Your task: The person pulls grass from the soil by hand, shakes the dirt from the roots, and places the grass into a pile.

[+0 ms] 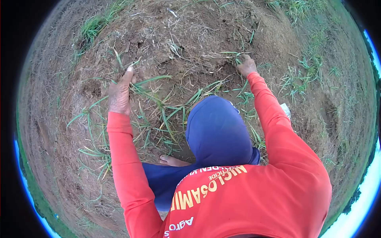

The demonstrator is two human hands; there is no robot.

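Grass (237,60) touches the curled fingers (245,58) of the right hand (247,66).

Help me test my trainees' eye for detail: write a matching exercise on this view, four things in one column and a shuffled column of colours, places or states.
Column one
1. Right hand
2. Raised knee
3. Foot
4. Sleeves

Column two
A. Red, reaching to the wrists
B. Bare, low on the ground beside the blue trousers
C. Fingers at a small green tuft in the soil
D. Covered in blue cloth, between the two arms

Right pairs: 1-C, 2-D, 3-B, 4-A
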